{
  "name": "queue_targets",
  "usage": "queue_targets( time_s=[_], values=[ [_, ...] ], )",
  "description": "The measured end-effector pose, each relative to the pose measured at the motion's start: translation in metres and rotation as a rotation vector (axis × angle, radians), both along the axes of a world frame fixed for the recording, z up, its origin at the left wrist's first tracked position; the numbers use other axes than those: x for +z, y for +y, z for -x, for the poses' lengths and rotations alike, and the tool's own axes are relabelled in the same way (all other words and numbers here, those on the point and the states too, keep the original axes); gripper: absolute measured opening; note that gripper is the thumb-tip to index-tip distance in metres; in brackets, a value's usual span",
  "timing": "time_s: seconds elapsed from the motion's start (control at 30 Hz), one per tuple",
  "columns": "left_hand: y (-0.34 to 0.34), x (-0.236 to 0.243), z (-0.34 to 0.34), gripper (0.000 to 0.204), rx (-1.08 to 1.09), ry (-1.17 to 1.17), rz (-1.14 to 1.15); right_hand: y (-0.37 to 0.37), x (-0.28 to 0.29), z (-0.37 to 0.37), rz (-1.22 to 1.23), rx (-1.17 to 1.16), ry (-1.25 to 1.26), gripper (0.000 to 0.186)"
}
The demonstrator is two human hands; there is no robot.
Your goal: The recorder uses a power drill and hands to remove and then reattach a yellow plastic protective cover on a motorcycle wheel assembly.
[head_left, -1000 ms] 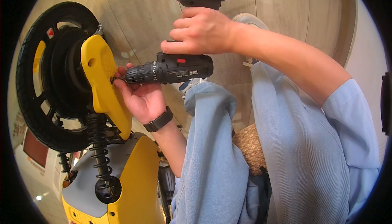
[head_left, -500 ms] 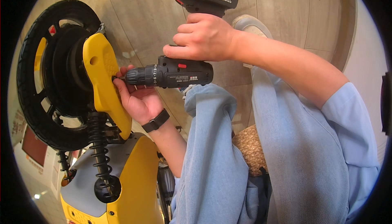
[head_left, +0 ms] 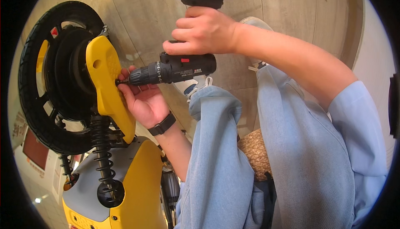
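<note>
My right hand (head_left: 208,31) is wrapped round the grip of a black cordless drill (head_left: 191,66), held on its side with the battery pack at the far end. The drill's chuck points left, slightly toward me, and its short bit (head_left: 123,81) reaches the edge of a yellow cover (head_left: 106,74) beside a wheel. Under the chuck, my left hand (head_left: 146,106) is palm up, thumb and fingers closed about the bit's tip. A small dark piece sits there; whether it is a screw head is too small to tell. A black band circles my left wrist.
The spoked wheel with black tyre (head_left: 31,99) belongs to a yellow and grey vehicle (head_left: 143,183), with a coil shock absorber (head_left: 100,145) below the cover. My knees in light jeans (head_left: 216,145) flank a woven seat (head_left: 255,154). Wood-look floor (head_left: 287,8) lies beyond.
The drill has tilted: its battery end and my right hand have shifted up and slightly left, while the chuck dips toward the cover. My left hand stays at the bit's tip.
</note>
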State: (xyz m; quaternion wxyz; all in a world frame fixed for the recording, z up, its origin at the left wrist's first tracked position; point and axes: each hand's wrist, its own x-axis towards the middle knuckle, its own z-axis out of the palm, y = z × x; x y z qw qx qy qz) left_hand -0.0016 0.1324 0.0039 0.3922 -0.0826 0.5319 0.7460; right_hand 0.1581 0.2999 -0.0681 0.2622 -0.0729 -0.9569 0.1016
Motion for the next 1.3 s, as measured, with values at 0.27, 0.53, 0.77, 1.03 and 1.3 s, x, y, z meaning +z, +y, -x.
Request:
queue_targets(
  time_s=[0.27,0.53,0.77,1.03,1.3],
  values=[
    [-0.001,-0.006,0.001,0.028,0.06,0.027,-0.022,0.016,-0.002,0.011,-0.047,0.037,0.129,0.018],
    [0.0,0.001,0.003,0.028,-0.009,-0.048,-0.02,0.01,0.002,0.004,-0.024,0.035,-0.022,0.018],
    [0.003,0.006,0.003,0.023,0.076,-0.092,-0.037,0.004,0.001,0.004,-0.005,0.03,-0.004,0.017],
    [0.001,0.005,0.003,0.023,0.148,-0.156,0.04,-0.008,0.002,-0.006,0.074,-0.003,-0.002,0.019],
    [0.007,0.01,-0.002,0.021,0.297,-0.296,-0.055,0.0,0.003,-0.062,0.117,-0.069,-0.202,0.024]
  ],
)
